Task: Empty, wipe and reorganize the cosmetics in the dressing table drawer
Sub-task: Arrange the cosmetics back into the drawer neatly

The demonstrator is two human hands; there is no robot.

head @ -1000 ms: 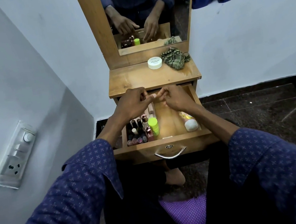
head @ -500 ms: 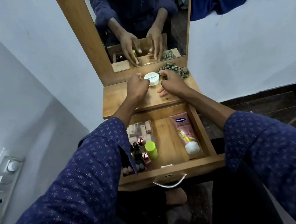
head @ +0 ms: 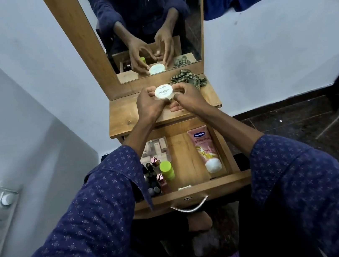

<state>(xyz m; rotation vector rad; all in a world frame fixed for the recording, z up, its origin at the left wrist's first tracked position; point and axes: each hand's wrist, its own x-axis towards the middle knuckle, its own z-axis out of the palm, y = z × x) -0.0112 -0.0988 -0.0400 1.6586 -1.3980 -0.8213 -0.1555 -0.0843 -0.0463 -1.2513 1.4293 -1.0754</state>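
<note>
Holding, head view, item one: white round jar (head: 164, 91), lid printed with what reads as nail polish remover. You have it lifted just above the table (head: 127, 117) top, pinched from both sides, your left hand (head: 149, 103) curled on its left edge and your right hand (head: 186, 97) curled on its right. A two-sided grip like this suits carrying the jar level, probably back toward the drawer (head: 192, 192).

Item two: drawer, pulled fully open below the table top. Its contents sit sorted in groups, which suggests the reorganizing stage. Nail polish bottles (head: 154, 179) stand upright along the left side, a lime-green capped bottle (head: 167, 170) just beside them, and a clear case of small tubes (head: 156, 150) behind. A pink lotion tube (head: 205, 149) lies flat along the right wall, cap toward you. The bare middle strip looks like the jar's likely slot.

Item three: crumpled striped cloth (head: 188, 79) at the back right of the table, near the mirror (head: 148, 21), parked out of the way.
</note>
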